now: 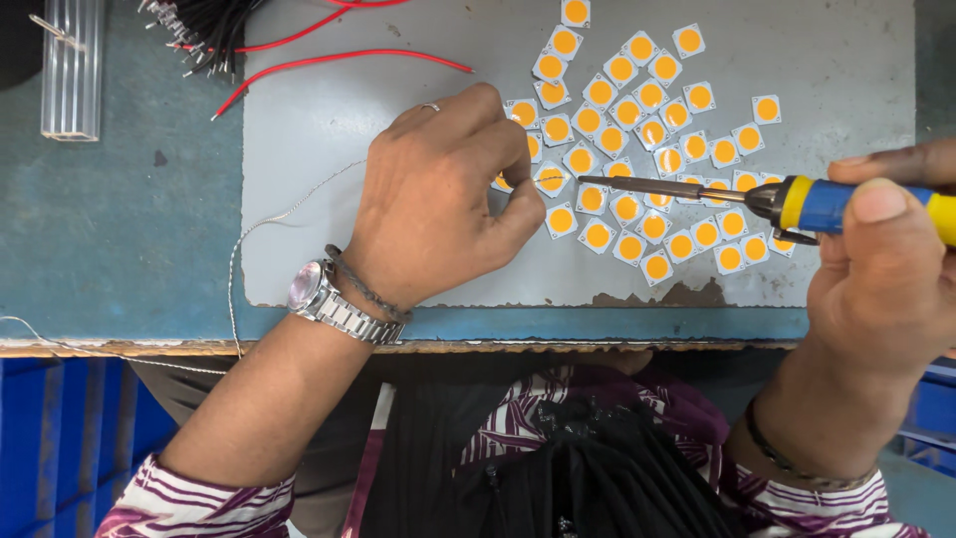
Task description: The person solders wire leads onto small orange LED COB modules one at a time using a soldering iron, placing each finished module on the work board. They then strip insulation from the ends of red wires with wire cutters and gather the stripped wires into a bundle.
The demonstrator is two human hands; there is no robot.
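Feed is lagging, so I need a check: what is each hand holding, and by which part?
The right hand holds the soldering iron by its blue and yellow handle. The left hand pinches the thin solder wire near its end, at the square chip.

Silver wristwatch (317,292) and cord bracelets at the wrists; maroon-and-white striped sleeves (199,498).

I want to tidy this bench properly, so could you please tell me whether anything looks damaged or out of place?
The grey work mat is chipped and worn along its front edge, below the scattered square yellow-centred LED chips. A thin silver wire trails off the table edge.
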